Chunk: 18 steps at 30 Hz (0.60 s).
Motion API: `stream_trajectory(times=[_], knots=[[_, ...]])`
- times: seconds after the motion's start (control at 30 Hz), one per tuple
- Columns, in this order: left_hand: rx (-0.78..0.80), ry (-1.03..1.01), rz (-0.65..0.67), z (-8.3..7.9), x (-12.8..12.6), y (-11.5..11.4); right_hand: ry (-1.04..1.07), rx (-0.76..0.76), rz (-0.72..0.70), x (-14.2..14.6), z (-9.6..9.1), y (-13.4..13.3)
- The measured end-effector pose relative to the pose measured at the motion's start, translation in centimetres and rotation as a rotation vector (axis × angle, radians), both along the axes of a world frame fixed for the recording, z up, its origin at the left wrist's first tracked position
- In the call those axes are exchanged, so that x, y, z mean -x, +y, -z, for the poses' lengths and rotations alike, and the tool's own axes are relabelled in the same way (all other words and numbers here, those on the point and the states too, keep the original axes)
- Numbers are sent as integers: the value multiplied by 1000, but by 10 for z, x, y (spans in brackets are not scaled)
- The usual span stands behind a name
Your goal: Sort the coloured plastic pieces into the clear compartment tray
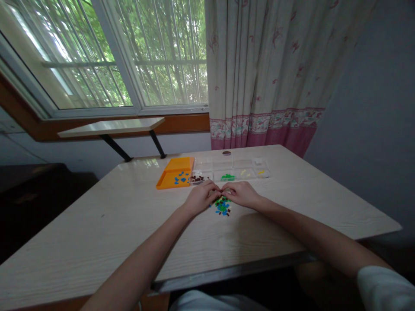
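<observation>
My left hand (202,196) and my right hand (240,194) meet at the middle of the table, fingertips pinched close together. Whatever sits between them is too small to make out, though a dark speck shows there. Right below the fingertips lies a loose pile of small pieces (223,207) in blue, green, brown and pale yellow. Just beyond the hands stands a clear compartment box (223,163). Its near row holds brown pieces (197,178), green pieces (228,177), pale pieces (244,173) and yellow pieces (261,172), each in a separate compartment.
Left of the clear box, an open orange case (161,183) holds several blue pieces (182,178). A dark round spot (226,153) shows near the back edge of the wooden table (129,224). A raised shelf (112,126) on black legs stands at the back left, below the window.
</observation>
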<state>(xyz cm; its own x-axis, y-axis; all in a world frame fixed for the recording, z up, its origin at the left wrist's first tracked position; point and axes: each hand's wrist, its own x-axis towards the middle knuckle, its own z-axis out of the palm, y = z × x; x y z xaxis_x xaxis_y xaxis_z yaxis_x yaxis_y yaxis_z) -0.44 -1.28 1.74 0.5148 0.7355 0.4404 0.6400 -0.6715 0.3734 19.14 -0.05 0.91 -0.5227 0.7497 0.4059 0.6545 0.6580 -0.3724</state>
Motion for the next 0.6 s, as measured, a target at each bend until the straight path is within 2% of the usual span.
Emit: stream_trajectory(times=[0.17, 0.47, 0.6], knots=[[-43, -47, 0, -3, 0, -1, 35, 38, -17, -2, -4, 2], [-351, -285, -160, -23, 15, -4, 81, 447, -311, -26, -4, 14], [-408, -297, -172, -27, 14, -8, 36, 483, -315, -26, -3, 11]])
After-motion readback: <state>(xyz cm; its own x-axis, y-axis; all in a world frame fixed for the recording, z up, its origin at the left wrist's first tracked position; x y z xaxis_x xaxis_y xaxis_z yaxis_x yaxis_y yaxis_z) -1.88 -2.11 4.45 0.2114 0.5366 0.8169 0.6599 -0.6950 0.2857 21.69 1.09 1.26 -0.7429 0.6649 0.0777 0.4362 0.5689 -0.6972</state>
